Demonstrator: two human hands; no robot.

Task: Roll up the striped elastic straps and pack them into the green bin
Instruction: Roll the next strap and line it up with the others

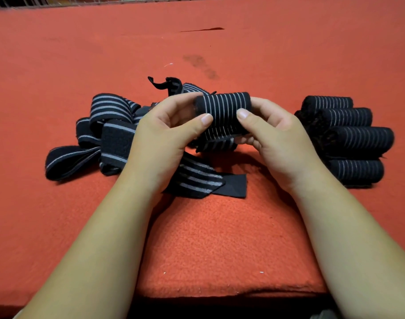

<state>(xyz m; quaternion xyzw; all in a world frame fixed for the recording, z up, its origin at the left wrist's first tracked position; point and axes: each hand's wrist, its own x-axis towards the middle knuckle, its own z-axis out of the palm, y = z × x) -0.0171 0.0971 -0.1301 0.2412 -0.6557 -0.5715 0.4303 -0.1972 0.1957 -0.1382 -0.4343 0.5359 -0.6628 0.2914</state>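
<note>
1. The light is soft, warm and fairly even and comes from overhead. The red cloth (220, 245) looks strongly saturated.
2. Soft shadows lie on the cloth under the left hand (171, 132) and the right hand (272, 134), and along the inner sides of both forearms.
3. Below the cloth's near edge the picture falls to near black.
4. The roll (222, 111) in the hands is sharp, with crisp pale stripes. The dark stack (348, 139) at right loses detail in its black ends.
5. Wide-angle bend shows: the wire grid (104, 1) at the top bows, and the forearms swell toward the lower corners.
6. The far cloth and the corners look slightly softer and dimmer.
</note>
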